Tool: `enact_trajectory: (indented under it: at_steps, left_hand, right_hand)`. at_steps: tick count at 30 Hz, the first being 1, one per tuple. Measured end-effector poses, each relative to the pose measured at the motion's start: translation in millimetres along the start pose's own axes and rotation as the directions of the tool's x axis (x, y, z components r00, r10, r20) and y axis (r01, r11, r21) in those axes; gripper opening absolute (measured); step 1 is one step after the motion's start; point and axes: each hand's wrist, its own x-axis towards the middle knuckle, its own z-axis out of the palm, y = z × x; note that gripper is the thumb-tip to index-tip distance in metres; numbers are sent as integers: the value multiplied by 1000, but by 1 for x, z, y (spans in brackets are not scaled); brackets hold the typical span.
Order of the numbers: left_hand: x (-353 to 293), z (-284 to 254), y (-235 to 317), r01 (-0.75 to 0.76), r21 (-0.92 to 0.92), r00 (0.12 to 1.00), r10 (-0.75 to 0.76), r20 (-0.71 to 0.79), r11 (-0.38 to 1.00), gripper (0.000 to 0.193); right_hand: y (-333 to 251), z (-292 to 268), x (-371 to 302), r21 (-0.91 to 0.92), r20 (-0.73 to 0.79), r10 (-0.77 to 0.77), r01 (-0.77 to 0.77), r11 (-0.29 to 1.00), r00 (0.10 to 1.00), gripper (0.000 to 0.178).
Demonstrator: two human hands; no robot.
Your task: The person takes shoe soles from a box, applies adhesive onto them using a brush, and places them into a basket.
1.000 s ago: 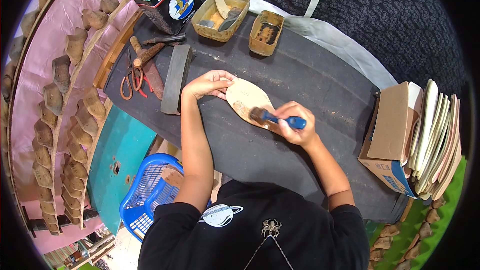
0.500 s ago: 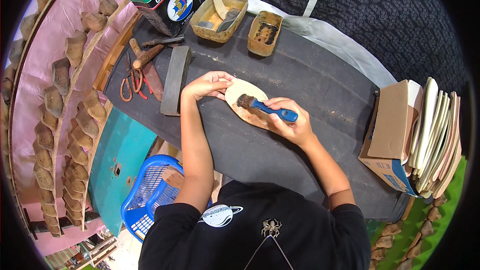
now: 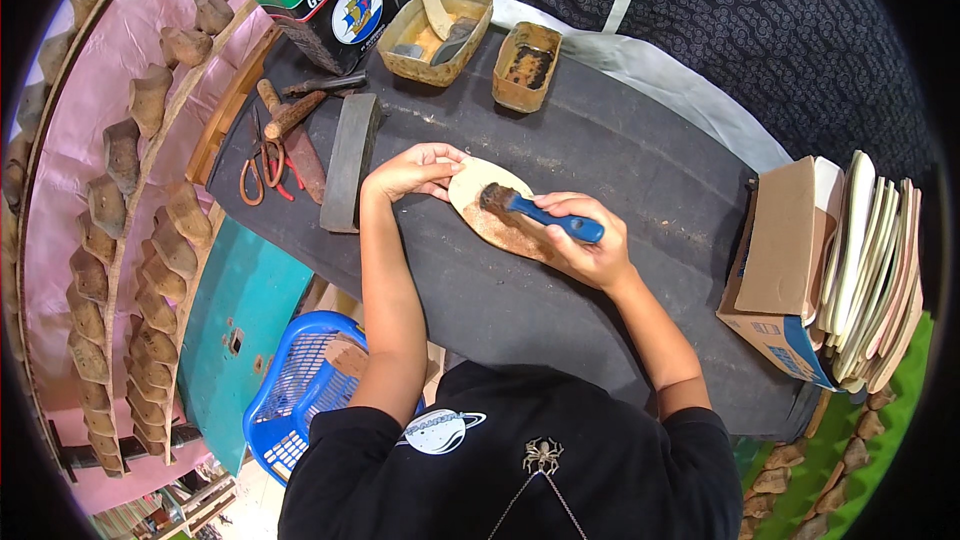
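Right fingers [image 3: 572,206] curled closed — round brush [image 3: 524,206]

brush handle [image 3: 577,225]: blue | sole-shaped piece [image 3: 492,226]: cream, brown-patched | cloth [image 3: 780,55]: black, pale-swirled

Taking the pale sole-shaped piece [image 3: 492,230] as the clock's centre, the left hand [image 3: 413,173] is pinching its rim at eleven o'clock. At three, the right hand [image 3: 594,242] is gripping a blue-handled brush [image 3: 562,220], whose dark bristles are resting on the brown-smeared upper face. A dark-covered table [image 3: 630,160] is stretching beneath. A long grey block [image 3: 350,168] is lying at ten o'clock, with scissors [image 3: 266,147] lying farther out. A black-and-green can [image 3: 318,15] is standing at half past ten; a larger tray [image 3: 405,68] is holding several pieces at half past eleven; a smaller, dark-stained tray [image 3: 518,97] is sitting at twelve. A cardboard box [image 3: 772,245] is standing at three.
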Motion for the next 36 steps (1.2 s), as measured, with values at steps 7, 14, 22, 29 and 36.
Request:
enact_trajectory:
  at_steps: [7, 14, 22, 29, 36]
  left_hand:
    - [0, 0, 1, -8, 19, 1000, 8, -5, 1000, 24]
    - [0, -3, 0, -7, 19, 1000, 7, -4, 1000, 25]
    - [-3, 0, 1, -17, 15, 1000, 17, -3, 1000, 31]
    - [-2, 3, 3, -3, 21, 1000, 3, -1, 1000, 33]
    - [-3, 1, 3, 0, 0, 1000, 0, -5, 1000, 33]
  right_hand:
    - [1, -12, 0, -32, 13, -47, 47, 998, 999, 9]
    - [5, -30, 10, 32, -93, 56, -53, 998, 994, 8]
    - [46, -22, 82, 121, -399, -13, 67, 990, 917, 16]
    - [96, -13, 122, -130, -328, 67, -115, 985, 942, 18]
    - [93, -10, 118, -225, -214, 191, -238, 945, 958, 19]
